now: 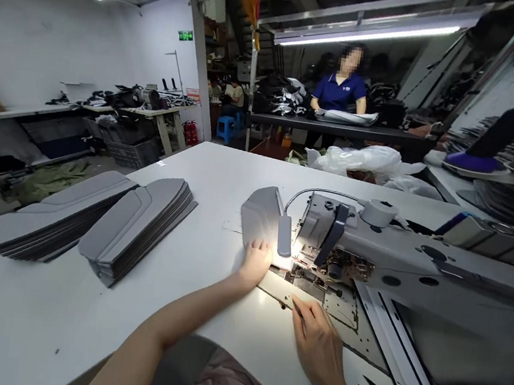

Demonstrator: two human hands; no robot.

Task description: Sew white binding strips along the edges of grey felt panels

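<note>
White worktop [79, 320] fills the workshop foreground, with two stacks of grey panels [106, 223] to the left and a sewing machine [394, 261] to the right. Left hand [255, 262] lies flat, fingers spread, pressing a grey panel [261, 215] down beside the lit needle area. Right hand [316, 339] rests on the machine bed, its grip pinched together on a thin tool [295, 307]. Judging by this, a seam is being run; next the panel needs steady guiding. Across the room, a person [341, 90] stands at another table.

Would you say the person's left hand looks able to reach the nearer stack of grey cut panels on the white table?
Probably yes: the left hand and the stack share bare white table, nothing between.
</note>
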